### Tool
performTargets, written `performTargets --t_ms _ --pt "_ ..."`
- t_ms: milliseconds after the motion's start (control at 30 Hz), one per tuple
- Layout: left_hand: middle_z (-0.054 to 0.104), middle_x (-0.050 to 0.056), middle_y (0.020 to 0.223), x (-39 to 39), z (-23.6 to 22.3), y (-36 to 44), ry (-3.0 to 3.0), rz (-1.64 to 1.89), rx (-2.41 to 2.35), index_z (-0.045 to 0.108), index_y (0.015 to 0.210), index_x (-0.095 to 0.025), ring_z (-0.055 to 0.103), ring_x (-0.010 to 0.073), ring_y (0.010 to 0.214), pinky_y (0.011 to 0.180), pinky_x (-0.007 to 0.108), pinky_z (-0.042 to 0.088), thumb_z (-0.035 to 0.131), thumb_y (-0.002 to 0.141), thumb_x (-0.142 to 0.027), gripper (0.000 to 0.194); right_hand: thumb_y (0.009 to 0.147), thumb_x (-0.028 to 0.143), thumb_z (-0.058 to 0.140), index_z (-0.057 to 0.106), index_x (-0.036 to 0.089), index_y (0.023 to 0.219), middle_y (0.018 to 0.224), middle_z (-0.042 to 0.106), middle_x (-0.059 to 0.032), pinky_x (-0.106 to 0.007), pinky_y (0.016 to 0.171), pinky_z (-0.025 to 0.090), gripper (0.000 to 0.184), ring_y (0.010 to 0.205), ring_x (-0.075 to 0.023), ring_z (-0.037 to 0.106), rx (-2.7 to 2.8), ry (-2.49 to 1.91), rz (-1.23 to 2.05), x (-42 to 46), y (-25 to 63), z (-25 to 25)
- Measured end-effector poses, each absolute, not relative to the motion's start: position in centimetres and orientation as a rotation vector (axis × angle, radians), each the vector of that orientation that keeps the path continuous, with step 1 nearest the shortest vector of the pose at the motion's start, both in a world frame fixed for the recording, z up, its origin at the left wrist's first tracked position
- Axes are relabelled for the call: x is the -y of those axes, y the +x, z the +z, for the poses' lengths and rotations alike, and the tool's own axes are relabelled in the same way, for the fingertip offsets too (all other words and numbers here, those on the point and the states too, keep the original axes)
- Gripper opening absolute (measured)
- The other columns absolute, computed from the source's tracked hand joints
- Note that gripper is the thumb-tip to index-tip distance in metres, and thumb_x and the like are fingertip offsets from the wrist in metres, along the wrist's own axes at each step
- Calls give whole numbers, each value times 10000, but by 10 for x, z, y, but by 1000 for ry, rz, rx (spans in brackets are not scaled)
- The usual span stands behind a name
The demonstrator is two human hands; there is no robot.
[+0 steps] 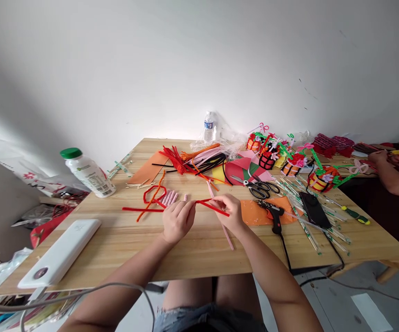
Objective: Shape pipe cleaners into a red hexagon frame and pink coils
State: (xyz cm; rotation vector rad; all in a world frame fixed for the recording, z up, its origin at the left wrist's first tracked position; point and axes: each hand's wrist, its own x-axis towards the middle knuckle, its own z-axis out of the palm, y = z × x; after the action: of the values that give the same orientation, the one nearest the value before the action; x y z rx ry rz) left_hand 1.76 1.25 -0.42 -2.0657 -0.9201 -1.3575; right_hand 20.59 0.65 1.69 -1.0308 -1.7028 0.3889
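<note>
Between my hands a red pipe cleaner (206, 203) is stretched just above the table. My left hand (179, 217) is closed on it, and its other red end sticks out to the left. My right hand (230, 211) pinches the right part, where a red end points down to the right. Under my right hand lies a pink pipe cleaner (227, 237). Beside my left hand are an orange pipe cleaner (155, 197), a red bent loop (145, 195) and several pink coiled pieces (170, 198). My fingers hide part of the red pipe cleaner.
Bundled pipe cleaners (175, 159), black scissors (261, 188), a glue gun (273, 213), a phone (314, 210) and small flower baskets (291, 166) lie ahead and right. A white bottle (87, 174) and power bank (61, 251) stand left. Another person's arm (396, 177) is far right.
</note>
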Motion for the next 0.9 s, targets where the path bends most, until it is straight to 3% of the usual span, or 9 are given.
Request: performTargets --t_ms 100,167,300,467,567,733,900 --pt "630 46 731 -13 -6 15 -2087 -1323 826 554 1063 -171 575 150 636 588 273 421 559 816 -107 256 877 586 410 673 158 742 612 612 -38 -229 427 362 520 470 -109 504 1639 -1004 1101 -4 202 17" --pt "640 54 777 -13 -6 14 -2150 -1269 753 539 1106 -180 583 153 666 604 279 428 556 811 -102 305 813 594 520 679 155 859 674 649 -37 -203 375 335 468 470 -107 537 1539 -924 1420 -5 198 15" --pt "599 20 671 -12 -4 16 -2198 -1224 701 545 1085 -170 550 131 580 542 257 382 554 803 -120 287 673 433 748 705 141 819 609 635 -15 -194 403 375 330 473 -95 532 1474 -903 1413 -8 198 12" --pt "560 -10 603 -10 0 16 -2175 -1238 693 562 1025 -155 519 115 527 503 249 328 571 781 -121 246 703 413 733 715 156 921 743 682 -49 -198 437 396 337 544 -110 580 1536 -887 1375 -10 206 14" --pt "583 -2 605 -9 0 18 -2224 -1226 726 581 970 -154 519 114 523 501 250 327 559 791 -130 182 784 396 668 725 167 867 708 667 -42 -229 487 445 249 573 -127 590 1667 -822 1126 -11 210 16" --pt "601 2 596 -9 1 22 -2440 -1259 903 599 829 -157 510 104 490 487 238 336 497 826 -149 102 897 210 529 713 206 887 869 691 -67 -339 758 494 184 817 -176 603 2071 -580 286 -10 212 20" --pt "602 7 615 -13 -3 21 -2258 -1353 920 596 899 -153 536 117 536 518 231 366 543 815 -129 101 852 181 578 696 220 864 801 641 -63 -374 760 479 125 835 -200 554 1900 -686 -58 -8 210 22"
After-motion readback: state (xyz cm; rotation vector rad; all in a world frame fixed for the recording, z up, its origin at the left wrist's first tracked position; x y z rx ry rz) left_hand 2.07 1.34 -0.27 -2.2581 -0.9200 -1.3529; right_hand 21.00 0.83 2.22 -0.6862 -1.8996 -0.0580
